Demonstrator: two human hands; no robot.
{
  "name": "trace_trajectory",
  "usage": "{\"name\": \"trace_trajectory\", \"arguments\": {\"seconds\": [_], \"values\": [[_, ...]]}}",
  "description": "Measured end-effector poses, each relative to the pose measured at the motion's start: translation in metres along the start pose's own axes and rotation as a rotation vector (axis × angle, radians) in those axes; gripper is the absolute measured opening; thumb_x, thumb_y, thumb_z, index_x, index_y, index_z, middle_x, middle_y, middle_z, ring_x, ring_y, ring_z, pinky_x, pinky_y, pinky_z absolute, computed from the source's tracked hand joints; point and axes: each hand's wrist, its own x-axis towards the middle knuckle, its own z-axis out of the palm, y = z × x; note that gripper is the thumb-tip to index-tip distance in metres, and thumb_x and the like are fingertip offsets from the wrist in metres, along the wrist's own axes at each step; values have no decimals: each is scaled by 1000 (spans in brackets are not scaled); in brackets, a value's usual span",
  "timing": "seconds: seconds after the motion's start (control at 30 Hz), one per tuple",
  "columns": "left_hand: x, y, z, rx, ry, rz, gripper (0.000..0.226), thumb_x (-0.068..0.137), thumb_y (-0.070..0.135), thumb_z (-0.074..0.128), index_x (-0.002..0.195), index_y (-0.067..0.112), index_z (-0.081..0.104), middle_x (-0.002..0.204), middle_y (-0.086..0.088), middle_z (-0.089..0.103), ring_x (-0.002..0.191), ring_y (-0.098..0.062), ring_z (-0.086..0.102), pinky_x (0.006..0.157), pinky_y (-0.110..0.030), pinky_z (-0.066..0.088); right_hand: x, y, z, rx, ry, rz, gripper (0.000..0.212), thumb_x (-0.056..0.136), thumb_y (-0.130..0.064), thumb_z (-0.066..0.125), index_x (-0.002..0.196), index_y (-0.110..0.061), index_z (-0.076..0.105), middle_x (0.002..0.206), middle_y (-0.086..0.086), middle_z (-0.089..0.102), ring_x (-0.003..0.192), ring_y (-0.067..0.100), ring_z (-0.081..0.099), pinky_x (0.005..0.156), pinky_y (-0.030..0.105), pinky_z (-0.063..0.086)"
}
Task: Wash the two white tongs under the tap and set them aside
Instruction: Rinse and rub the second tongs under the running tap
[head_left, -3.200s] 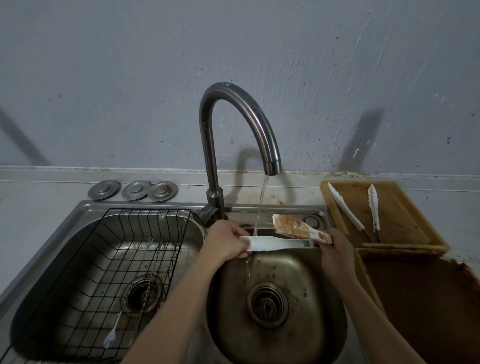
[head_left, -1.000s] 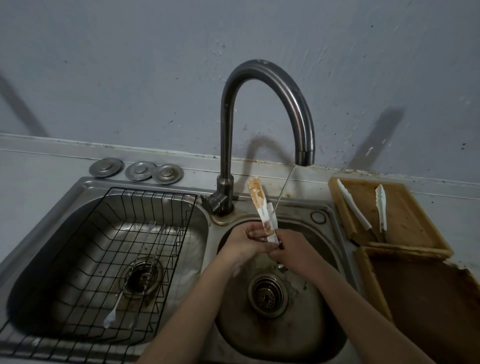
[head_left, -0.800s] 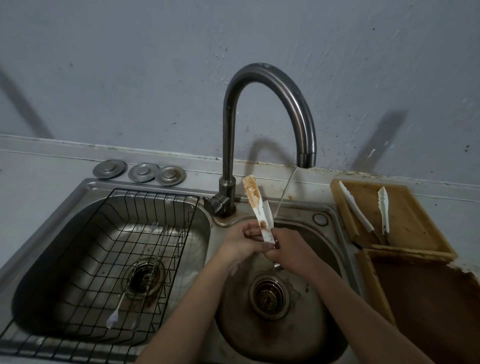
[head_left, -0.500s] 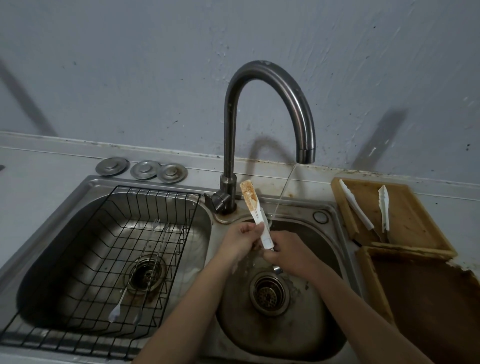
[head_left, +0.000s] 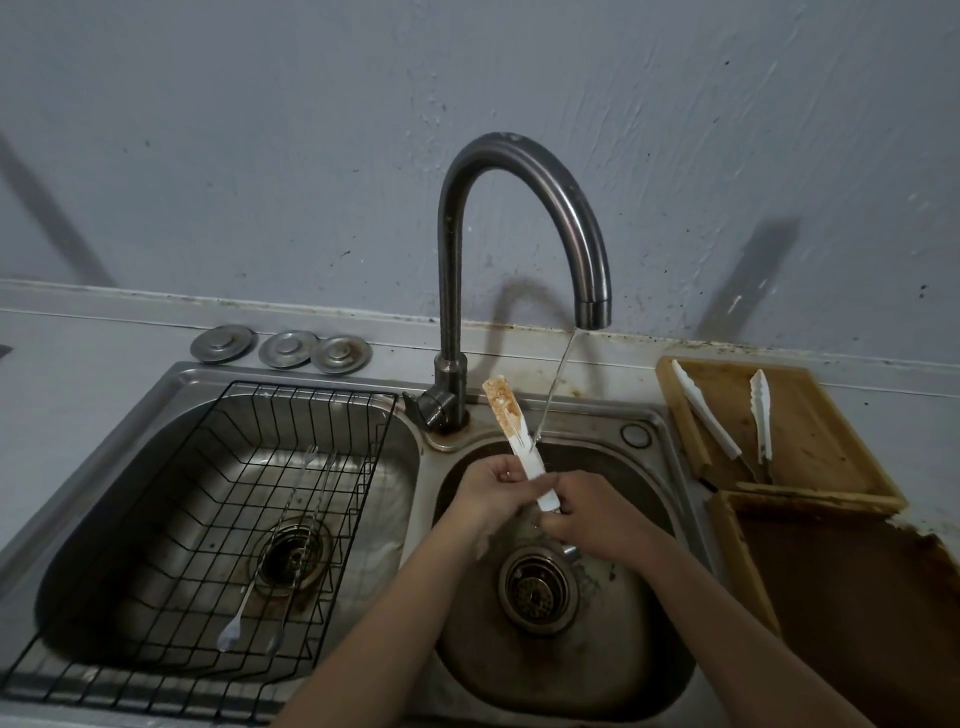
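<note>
Both my hands hold one white tong (head_left: 514, 431) over the right sink basin (head_left: 649, 649). Its far tip points up and away and is smeared with brown sauce. My left hand (head_left: 485, 491) grips its middle from the left. My right hand (head_left: 587, 514) is closed on its lower end. A thin stream from the curved steel tap (head_left: 519, 171) hits the tong near the middle. A second white tong (head_left: 727, 415) lies spread open on a wooden tray (head_left: 810, 431) at the right.
A black wire rack (head_left: 291, 499) fills the left basin, with a spoon (head_left: 231, 631) and thin skewers in it. Three metal sink plugs (head_left: 283, 348) lie on the ledge behind. A second wooden tray (head_left: 852, 603) sits at the near right.
The tong went from lying level across the basin to standing tilted with its stained tip up. In the last second it slid down a little between my hands, under the stream.
</note>
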Motion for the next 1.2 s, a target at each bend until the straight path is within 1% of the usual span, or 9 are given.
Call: {"name": "trace_trajectory", "arguments": {"seconds": [0.1,0.23,0.43,0.57,0.63,0.8,0.9,0.97,1.2], "values": [[0,2,-1,-43,-35,-30,6,76,9,74,80,8,70,66,-4,73,56,-12,68,51,-20,52,-6,4,-3,-3,-32,-9,9,78,-15,59,74,-23,58,59,-9,56,45,-2,50,45,12,37],[2,1,2,-222,-38,-116,16,84,20,66,74,8,70,52,-4,60,39,-9,51,37,-17,39,-14,8,-7,-18,-49,-7,9,80,-21,59,71,-18,57,60,-7,53,47,1,46,46,14,39],[0,-4,10,-411,-133,-223,18,79,-1,66,96,1,68,80,-12,75,71,-16,73,56,-21,56,-23,8,-19,-81,-105,11,18,81,-21,61,67,-31,53,62,-9,56,48,-4,51,46,12,39],[6,-2,6,-479,-69,-260,23,86,11,62,102,-4,64,63,-9,71,49,-9,65,56,-23,57,-25,12,-19,-120,-124,38,19,82,-25,62,66,-28,51,62,-8,54,46,-2,48,45,12,37],[7,-3,8,-506,-49,-274,25,87,15,62,102,-5,64,66,-11,71,56,-12,69,57,-26,58,-25,11,-18,-112,-140,29,23,81,-25,63,64,-29,50,60,-9,52,44,-3,46,44,12,36],[4,-5,0,-463,-119,-291,30,80,-1,64,110,-1,60,85,-12,76,79,-14,72,68,-29,60,-25,12,-13,-128,-212,25,17,80,-24,63,67,-26,53,61,-9,52,45,-2,45,44,13,35],[6,0,-6,-581,-101,-295,21,88,4,56,107,-5,58,83,-16,75,67,-15,73,65,-31,61,-26,15,-12,-153,-192,33,17,79,-29,65,67,-25,54,61,-8,53,46,-1,46,45,15,35],[6,1,-4,-645,-82,-303,20,90,9,54,104,-5,57,82,-18,75,72,-17,71,66,-35,61,-26,14,-13,-151,-165,31,22,79,-28,65,61,-28,50,58,-9,52,44,-2,47,42,12,35],[-2,-3,10,-595,-126,-383,26,88,3,57,110,-9,55,84,-20,74,59,-17,71,54,-30,59,-28,12,-16,-148,-179,31,8,81,-23,63,75,-18,60,64,-5,57,50,1,53,47,20,44]]}}
